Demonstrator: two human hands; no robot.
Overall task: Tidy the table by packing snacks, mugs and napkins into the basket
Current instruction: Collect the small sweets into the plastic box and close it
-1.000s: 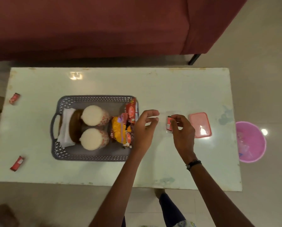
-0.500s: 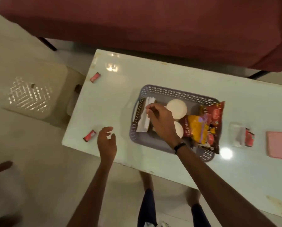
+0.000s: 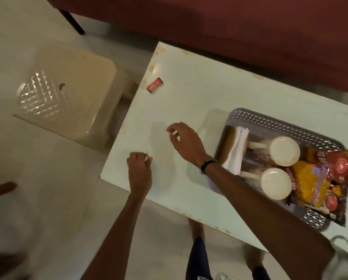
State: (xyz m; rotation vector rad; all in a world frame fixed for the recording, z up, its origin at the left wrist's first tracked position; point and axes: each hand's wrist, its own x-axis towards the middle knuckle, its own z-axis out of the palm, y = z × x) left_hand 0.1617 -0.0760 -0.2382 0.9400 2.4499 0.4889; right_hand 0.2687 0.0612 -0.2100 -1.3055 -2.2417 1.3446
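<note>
Our left hand (image 3: 138,170) curls at the near left corner of the pale rectangular table (image 3: 189,102), fingers closed over something we cannot make out. Our right hand (image 3: 184,142) hovers loosely curled just beside the grey perforated plastic basket (image 3: 270,122). A small red candy wrapper (image 3: 154,86) lies near the far left corner.

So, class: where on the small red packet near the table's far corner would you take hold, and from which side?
Pinch the small red packet across its narrow width, coming straight down from above. It lies flat and alone on the table, so no upright edge offers itself.
</note>
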